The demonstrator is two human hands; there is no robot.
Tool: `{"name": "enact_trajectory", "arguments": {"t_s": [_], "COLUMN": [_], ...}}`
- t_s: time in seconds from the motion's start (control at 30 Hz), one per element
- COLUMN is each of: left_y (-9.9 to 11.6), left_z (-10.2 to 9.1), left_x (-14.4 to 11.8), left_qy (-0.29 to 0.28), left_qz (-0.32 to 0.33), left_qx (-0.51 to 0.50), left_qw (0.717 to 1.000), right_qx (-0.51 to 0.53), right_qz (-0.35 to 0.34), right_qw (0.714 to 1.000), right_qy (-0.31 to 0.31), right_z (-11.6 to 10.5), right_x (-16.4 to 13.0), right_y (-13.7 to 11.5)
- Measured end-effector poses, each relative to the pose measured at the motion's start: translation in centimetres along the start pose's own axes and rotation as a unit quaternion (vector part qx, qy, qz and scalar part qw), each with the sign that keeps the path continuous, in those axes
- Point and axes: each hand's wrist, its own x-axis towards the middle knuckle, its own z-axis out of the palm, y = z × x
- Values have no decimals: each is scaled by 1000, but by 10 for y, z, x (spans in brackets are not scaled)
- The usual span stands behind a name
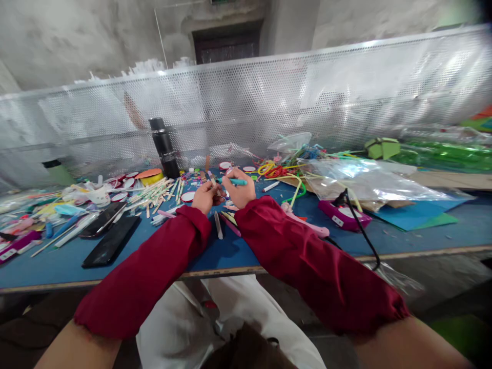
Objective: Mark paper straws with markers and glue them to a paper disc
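Observation:
Both my hands are close together above the middle of the blue table (pixel 203 261). My right hand (pixel 242 190) is closed around a teal marker (pixel 239 182), held like a pen. My left hand (pixel 205 197) pinches a thin craft stick (pixel 211 177) with a light purple look; its lower part is hidden by the fingers. The marker's tip is near the stick, but I cannot tell whether they touch. Just below my hands, a plain craft stick (pixel 219 226) lies on the table beside some pink and pale green sticks (pixel 231 221).
Left: loose wooden sticks (pixel 163 195), a black phone (pixel 111 242), a ribbon spool (pixel 151 177), a tall black bottle (pixel 164 149). Right: a white marker (pixel 271 186), a purple power strip (pixel 343 215) with a black cord, a clear plastic bag (pixel 369 179). A perforated metal panel (pixel 246 107) stands behind.

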Motion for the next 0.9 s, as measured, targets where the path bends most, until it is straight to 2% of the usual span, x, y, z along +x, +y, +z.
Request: {"name": "enact_trajectory", "arguments": {"t_s": [0.1,0.37,0.9], "left_y": [0,-4,-6], "left_z": [-2,-1,-2], "left_x": [1,2,3], "left_qy": [7,-10,-6], "left_qz": [4,14,22], "left_qx": [4,17,28], "left_qw": [1000,1000,999], "right_qx": [4,29,12], "right_qz": [-2,-5,-19], "right_qw": [1000,1000,999], "right_qy": [13,-8,-35], "right_z": [-2,7,6], "right_x": [1,-3,-1], "right_y": [0,7,9]}}
